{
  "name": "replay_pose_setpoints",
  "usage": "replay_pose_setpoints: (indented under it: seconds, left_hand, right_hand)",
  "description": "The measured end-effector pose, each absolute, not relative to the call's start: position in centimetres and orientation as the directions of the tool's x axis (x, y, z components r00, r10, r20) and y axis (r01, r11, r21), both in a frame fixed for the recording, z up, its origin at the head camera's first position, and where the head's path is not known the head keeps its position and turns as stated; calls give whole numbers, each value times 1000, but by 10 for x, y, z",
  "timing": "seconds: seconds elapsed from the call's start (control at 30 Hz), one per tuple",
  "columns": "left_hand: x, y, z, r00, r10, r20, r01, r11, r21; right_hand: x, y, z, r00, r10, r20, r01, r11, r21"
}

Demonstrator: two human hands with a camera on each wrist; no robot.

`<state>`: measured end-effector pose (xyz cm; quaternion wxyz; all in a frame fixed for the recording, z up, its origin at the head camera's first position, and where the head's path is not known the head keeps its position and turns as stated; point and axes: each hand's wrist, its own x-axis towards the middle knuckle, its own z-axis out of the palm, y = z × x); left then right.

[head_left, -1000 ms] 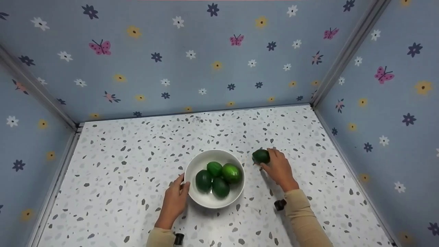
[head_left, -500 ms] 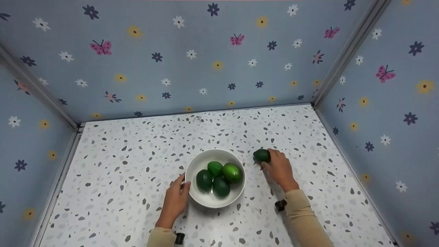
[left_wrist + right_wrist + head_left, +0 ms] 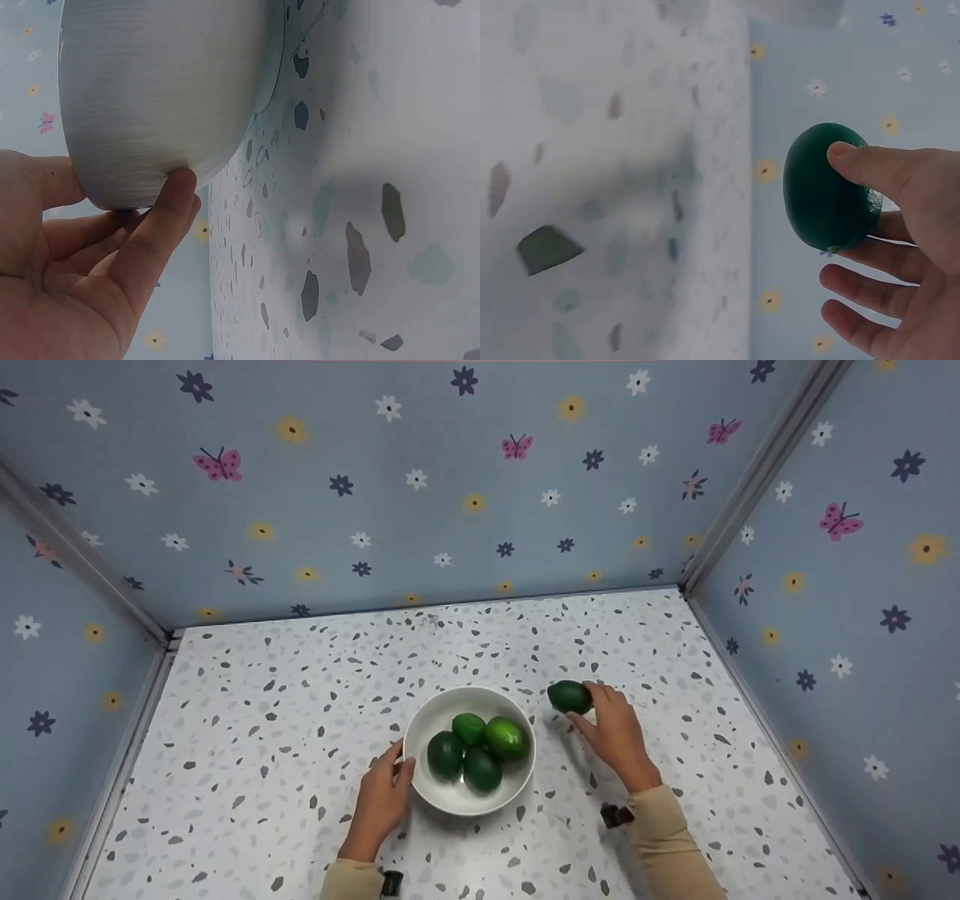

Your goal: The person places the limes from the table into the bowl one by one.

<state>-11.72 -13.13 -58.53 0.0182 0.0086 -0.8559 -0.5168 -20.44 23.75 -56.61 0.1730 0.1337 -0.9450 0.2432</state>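
A dark green, smooth, egg-shaped avocado point(image 3: 569, 697) is pinched by my right hand point(image 3: 616, 733) to the right of the bowl. In the right wrist view, the thumb lies over one face of the avocado point(image 3: 826, 191), with fingers behind it and a small stem nub at its lower end; it is held off the table. My left hand point(image 3: 384, 801) holds the white bowl point(image 3: 470, 808) at its left side. In the left wrist view, fingers bear on the outer wall of the bowl point(image 3: 161, 97). Several green fruits point(image 3: 484, 769) lie inside, two dark and two brighter.
The white speckled table point(image 3: 285, 720) stretches around the bowl. Blue panels printed with flowers and butterflies point(image 3: 420, 525) enclose it at the back and both sides. Dark wrist straps point(image 3: 616, 815) show near the sleeves.
My right hand has raised the avocado a little and moved it slightly left, toward the bowl. The left hand and the bowl have stayed in place.
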Motion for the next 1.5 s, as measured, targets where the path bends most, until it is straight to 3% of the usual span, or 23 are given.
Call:
replay_pose_setpoints:
  seconds: [0.5,1.1,1.5]
  left_hand:
    - [-115,-132,-584,-999,-45,-1,-23,471,882]
    - [-116,-132,-585,-999,-47,22,-4,485,875]
    - [-116,-129,-586,-999,-40,-1,-20,477,878]
  right_hand:
    - [-166,201,-533,-796,-306,522,-539,752,-380]
    - [-130,140,-545,-737,-519,433,-656,703,-273]
    - [-122,124,-556,-713,-566,414,-675,713,-188]
